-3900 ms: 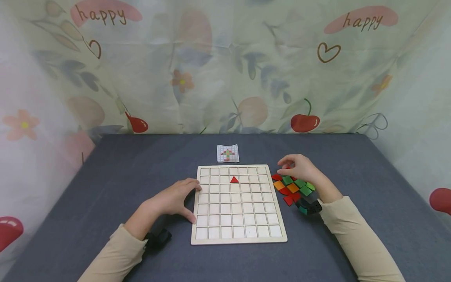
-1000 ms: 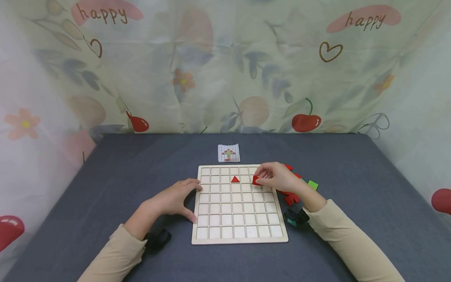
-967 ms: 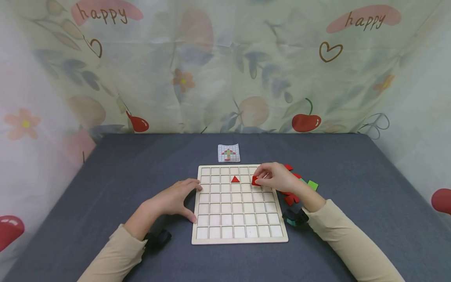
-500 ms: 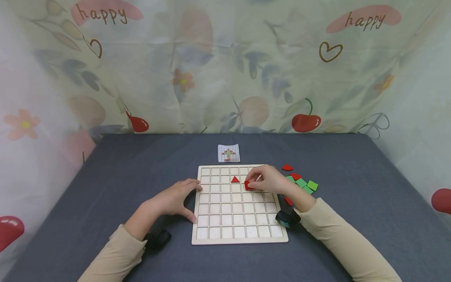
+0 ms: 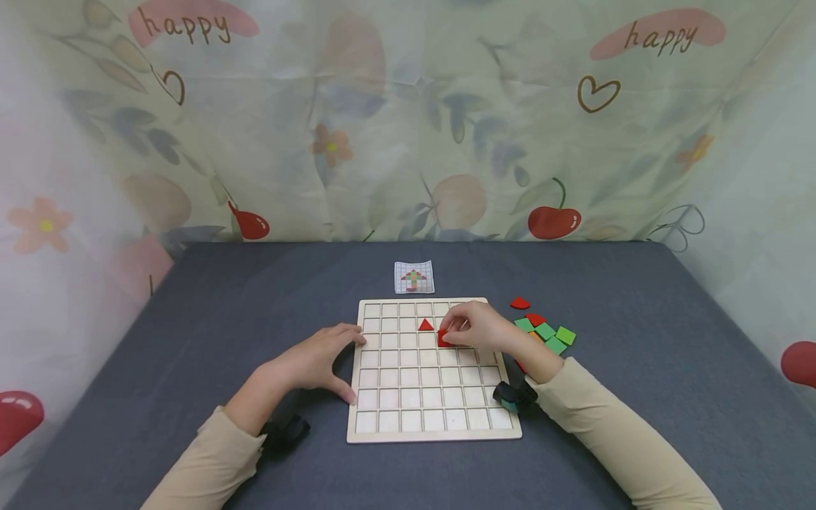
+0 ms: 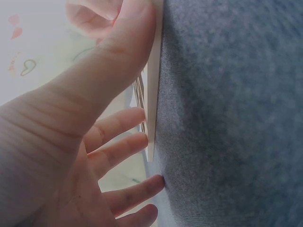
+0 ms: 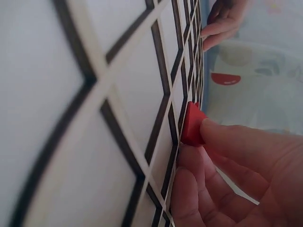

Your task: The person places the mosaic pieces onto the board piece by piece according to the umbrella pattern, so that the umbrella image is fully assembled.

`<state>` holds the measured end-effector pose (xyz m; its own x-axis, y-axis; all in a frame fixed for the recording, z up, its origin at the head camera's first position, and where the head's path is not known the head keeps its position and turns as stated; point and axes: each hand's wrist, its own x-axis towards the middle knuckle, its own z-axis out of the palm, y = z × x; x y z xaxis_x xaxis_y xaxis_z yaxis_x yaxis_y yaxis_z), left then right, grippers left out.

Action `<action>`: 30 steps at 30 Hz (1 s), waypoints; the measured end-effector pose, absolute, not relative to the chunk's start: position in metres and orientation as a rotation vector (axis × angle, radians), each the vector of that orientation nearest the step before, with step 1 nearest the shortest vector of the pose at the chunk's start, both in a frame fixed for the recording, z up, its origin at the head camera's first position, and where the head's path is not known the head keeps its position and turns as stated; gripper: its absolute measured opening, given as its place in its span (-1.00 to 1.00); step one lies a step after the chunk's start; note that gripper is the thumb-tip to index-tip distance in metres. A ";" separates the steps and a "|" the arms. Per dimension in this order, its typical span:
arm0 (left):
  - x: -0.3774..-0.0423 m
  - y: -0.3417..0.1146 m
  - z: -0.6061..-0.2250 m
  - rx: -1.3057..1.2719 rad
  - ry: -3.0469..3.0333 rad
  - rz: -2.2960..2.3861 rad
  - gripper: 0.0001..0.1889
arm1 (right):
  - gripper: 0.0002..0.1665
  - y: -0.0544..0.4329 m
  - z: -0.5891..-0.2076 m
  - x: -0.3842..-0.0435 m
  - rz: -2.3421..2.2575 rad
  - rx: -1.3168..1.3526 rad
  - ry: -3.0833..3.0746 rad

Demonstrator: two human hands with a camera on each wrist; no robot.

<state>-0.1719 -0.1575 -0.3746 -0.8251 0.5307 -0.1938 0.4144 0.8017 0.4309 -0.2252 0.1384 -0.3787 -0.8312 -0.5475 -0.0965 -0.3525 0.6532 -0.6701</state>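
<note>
A wooden grid board [image 5: 433, 436] lies on the dark cloth, its cells framed by thin raised strips. One red triangle [image 5: 426, 326] sits in its second row from the far side. My right hand [image 5: 482, 327] pinches a red tile [image 7: 192, 125] between thumb and fingers over the third row, right of and slightly nearer than the triangle. The tile appears tilted against the strips; the fingers hide part of its outline. Along the board's left edge my left hand [image 5: 311, 360] rests with thumb and fingers spread, thumb and two fingertips touching the rim.
Right of the board lie loose tiles: a red curved piece [image 5: 520, 303], several green squares [image 5: 545, 331], and an orange one partly behind the right wrist. A small pattern card [image 5: 414, 277] lies beyond the far edge. A printed curtain [image 5: 395, 142] hangs behind the table.
My right hand has gone from the tile pile onto the board, bringing the red tile, then slid left and slightly nearer toward the triangle's column. My left hand stays at the board's edge.
</note>
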 end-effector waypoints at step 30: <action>-0.174 -0.158 -0.378 0.699 2.675 0.528 -0.07 | -0.79 0.161 -0.368 -0.229 -0.959 -0.621 2.657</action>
